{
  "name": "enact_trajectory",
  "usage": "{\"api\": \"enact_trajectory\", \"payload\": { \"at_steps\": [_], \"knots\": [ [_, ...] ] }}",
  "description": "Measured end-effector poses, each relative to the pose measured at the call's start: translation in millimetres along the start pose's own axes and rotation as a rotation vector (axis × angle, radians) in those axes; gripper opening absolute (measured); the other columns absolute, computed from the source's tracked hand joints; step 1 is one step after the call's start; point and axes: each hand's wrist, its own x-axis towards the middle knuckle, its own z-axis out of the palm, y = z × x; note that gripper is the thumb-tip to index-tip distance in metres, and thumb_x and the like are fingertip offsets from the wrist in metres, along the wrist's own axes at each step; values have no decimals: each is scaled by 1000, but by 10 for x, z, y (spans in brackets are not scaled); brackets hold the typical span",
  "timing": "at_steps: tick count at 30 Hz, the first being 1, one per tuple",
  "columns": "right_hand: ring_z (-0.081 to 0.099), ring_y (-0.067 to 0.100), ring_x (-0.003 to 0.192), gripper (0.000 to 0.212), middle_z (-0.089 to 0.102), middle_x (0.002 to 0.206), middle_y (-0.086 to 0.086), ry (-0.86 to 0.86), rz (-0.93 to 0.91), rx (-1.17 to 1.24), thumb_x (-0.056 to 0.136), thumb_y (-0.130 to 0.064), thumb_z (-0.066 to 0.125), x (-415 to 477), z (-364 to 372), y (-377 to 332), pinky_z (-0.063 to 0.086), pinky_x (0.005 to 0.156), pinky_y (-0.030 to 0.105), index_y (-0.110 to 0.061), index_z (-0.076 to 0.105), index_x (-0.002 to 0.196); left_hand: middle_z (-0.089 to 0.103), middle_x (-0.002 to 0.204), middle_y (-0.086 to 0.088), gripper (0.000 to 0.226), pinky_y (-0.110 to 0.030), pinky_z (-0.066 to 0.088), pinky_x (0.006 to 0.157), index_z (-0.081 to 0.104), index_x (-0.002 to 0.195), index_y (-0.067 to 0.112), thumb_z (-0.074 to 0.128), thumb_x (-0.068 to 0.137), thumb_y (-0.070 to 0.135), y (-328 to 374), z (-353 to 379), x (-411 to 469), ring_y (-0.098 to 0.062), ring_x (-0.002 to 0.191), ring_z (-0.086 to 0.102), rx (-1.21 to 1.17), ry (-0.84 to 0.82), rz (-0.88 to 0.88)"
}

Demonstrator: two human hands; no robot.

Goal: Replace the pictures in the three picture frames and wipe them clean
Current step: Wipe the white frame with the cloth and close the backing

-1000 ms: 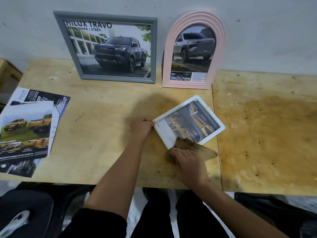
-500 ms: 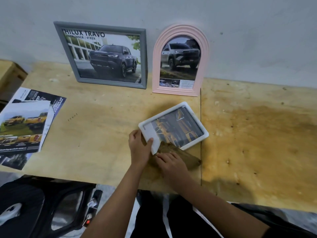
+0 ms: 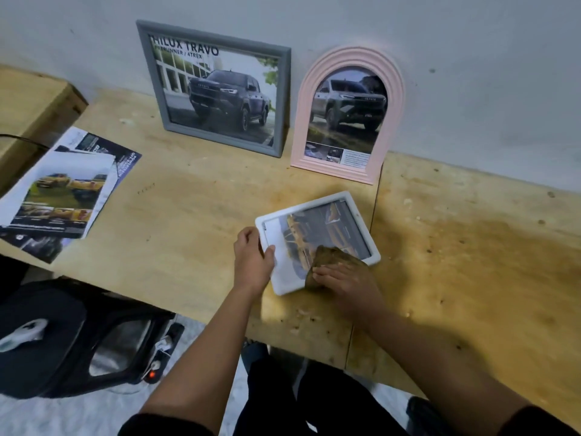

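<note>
A white picture frame (image 3: 333, 199) with a yellow-truck picture lies flat near the table's front edge. My left hand (image 3: 251, 259) grips its left side, thumb over the rim. My right hand (image 3: 342, 281) presses a brown cloth (image 3: 330, 258) onto the glass at the frame's near right part. A grey frame (image 3: 151, 73) with a dark pickup picture leans against the wall at the back. Beside it on the right leans a pink arched frame (image 3: 303, 121) holding a silver truck picture.
Loose printed truck pictures (image 3: 59, 196) lie stacked at the table's left edge. The wooden table (image 3: 195, 196) has a stained panel (image 3: 471, 247) to the right. A wooden box (image 3: 31, 108) stands far left. A black chair (image 3: 63, 335) is below left.
The cloth under my right hand has slid from the frame's near corner up onto the glass. My left hand now grips the frame's left side. The head view has shifted.
</note>
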Motion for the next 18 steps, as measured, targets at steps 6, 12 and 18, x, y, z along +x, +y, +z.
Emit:
{"api": "enact_trajectory", "payload": {
  "at_steps": [6,12,18],
  "knots": [
    [72,21,86,36,74,96,4,29,-23,-89,67,-6,48,-83,-258,344,56,75,39,-11,75,90,32,142,-13,47,-30,30,102,42,134,2,54,93,21,8,-3,-6,-28,129,31,-23,2,-22],
    [71,20,88,43,74,98,1,-16,16,-207,69,-9,40,-150,-413,529,57,74,37,-14,76,91,31,143,-11,46,-31,29,104,42,135,5,53,93,20,19,9,-23,-27,130,29,-39,3,-41],
    [65,33,96,34,69,108,11,90,347,-148,66,14,68,-208,-610,684,55,75,40,-5,74,94,31,143,-11,46,-30,28,104,40,136,4,51,93,17,20,15,-43,-29,131,29,-50,11,-31]
  ]
}}
